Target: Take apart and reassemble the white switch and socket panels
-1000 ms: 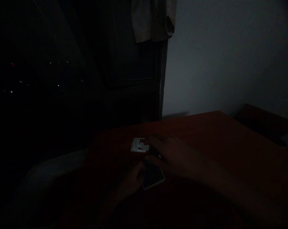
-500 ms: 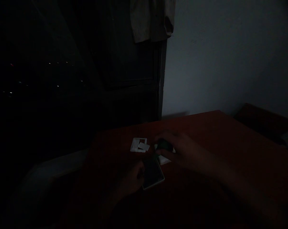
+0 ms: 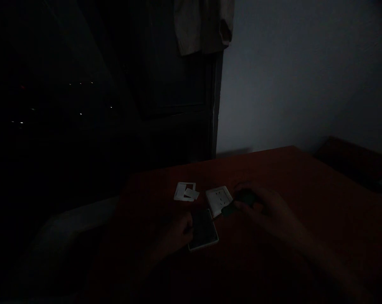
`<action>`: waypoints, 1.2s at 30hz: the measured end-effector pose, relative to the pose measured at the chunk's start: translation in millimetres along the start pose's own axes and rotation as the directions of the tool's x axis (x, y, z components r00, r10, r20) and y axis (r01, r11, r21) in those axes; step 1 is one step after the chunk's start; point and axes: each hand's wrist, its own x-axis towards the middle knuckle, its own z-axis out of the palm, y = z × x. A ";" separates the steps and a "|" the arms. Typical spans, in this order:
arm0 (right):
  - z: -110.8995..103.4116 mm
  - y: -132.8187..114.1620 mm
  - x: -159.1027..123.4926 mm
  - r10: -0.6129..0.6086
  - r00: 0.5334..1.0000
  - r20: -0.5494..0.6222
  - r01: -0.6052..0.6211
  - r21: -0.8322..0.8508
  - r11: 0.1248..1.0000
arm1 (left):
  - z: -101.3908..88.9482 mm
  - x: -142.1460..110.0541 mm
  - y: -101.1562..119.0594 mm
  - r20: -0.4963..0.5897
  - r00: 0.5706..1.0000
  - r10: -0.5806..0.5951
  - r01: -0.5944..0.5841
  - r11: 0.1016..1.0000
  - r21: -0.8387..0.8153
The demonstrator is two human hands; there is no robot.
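Note:
My left hand is closed at the left edge of a square switch or socket plate, dark-faced with a pale rim. In my right hand is a green-handled screwdriver, its thin shaft pointing left. The tip reaches the plate's upper right edge; in this dimness I cannot tell whether it touches. Just beyond lies a white socket plate with dark slots, face up. A white frame rests farther left, with a small white rectangular piece on it.
Everything sits on a reddish-brown table in very low light. A pale wall stands behind it. At the left is a dark window with small distant lights, and cloth hangs above the table's far edge.
My right hand has moved right and slightly down with the screwdriver, now tilted lower toward the left. The slotted socket plate behind it is uncovered. My left hand stays at the dark-faced plate.

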 end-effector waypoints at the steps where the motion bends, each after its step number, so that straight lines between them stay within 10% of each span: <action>1: 2.4 -3.7 1.2 -0.016 1.000 0.001 0.016 0.007 1.000 | 1.0 -0.3 -2.4 -0.009 1.000 0.000 0.000 1.000 -0.003; 21: 16.3 -38.7 23.8 -0.205 0.967 0.150 0.198 0.061 0.978 | -0.9 1.0 -8.2 0.078 0.997 0.022 -0.011 0.989 -0.145; 36: 7.9 -21.3 11.9 -0.129 0.990 0.059 0.128 0.021 0.991 | -0.8 7.2 6.5 0.059 0.995 0.086 -0.093 0.986 0.137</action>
